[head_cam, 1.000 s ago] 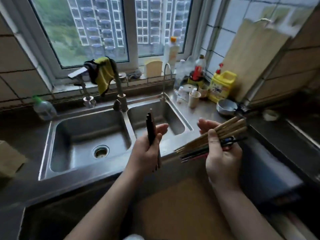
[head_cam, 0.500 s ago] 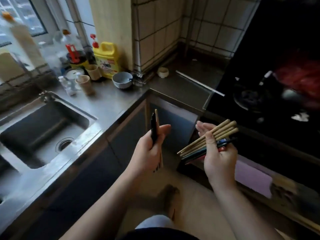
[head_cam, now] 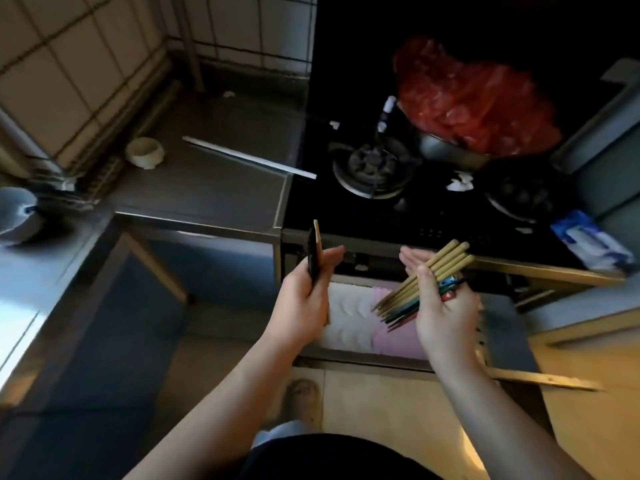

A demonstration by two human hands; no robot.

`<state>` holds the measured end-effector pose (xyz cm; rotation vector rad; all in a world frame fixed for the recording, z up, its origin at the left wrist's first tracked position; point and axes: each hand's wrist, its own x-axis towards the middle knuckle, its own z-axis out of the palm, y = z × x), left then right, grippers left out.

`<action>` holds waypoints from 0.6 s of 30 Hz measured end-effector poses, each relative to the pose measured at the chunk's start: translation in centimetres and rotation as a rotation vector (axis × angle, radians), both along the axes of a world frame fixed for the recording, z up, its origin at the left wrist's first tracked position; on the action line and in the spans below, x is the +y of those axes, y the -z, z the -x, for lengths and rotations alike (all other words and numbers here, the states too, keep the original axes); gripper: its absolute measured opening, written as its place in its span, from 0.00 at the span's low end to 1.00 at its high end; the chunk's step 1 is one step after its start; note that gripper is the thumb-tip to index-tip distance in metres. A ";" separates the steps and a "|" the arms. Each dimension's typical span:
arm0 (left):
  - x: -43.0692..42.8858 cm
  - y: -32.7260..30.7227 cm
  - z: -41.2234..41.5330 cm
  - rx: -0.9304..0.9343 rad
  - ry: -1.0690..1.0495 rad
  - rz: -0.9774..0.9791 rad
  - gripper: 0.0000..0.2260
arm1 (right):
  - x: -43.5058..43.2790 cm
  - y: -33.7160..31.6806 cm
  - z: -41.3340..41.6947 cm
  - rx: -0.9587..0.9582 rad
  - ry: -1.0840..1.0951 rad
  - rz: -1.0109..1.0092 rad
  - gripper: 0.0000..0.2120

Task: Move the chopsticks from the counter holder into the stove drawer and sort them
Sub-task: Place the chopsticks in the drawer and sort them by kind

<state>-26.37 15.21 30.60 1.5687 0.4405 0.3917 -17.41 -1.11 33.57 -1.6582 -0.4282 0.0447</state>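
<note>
Roughly halfway, by my reading. Every chopstick in view is in a hand, and the holder is out of view. The left hand (head_cam: pixel 304 299) is in front of the stove (head_cam: pixel 433 216), at its left corner. Its thumb pinches a few sticks (head_cam: pixel 316 251) upright against the fingers; at least one is dark and one pale. The right hand (head_cam: pixel 445 310) is in front of the stove's middle, thumb pressed across a bundle (head_cam: pixel 424 280) that lies slantwise on the palm. Pale bamboo ones are on top, dark and coloured ones beneath, with the fingers nearly straight under them.

The drawer (head_cam: pixel 363 363) below the stove stands pulled out, directly under both hands, with a white and pink liner (head_cam: pixel 349 313) in it. I see no chopsticks lying there yet, though the hands hide part of it.

So the carrying looks done and the drawer is ready to receive. Laying the chopsticks down and sorting them are left. The split between the hands hints that sorting has begun, but both lots look mixed, so I judge most of that work to be ahead.
</note>
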 end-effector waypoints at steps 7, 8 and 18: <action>-1.2 4.0 -7.3 0.083 0.102 0.042 0.13 | -1.3 3.8 -5.3 0.153 0.239 0.201 0.13; -1.5 4.8 -8.1 0.098 0.115 0.052 0.13 | -1.4 4.3 -5.9 0.154 0.251 0.219 0.13; -5.6 17.3 -14.7 0.264 0.195 0.112 0.13 | -3.3 13.8 -12.2 0.232 0.337 0.354 0.19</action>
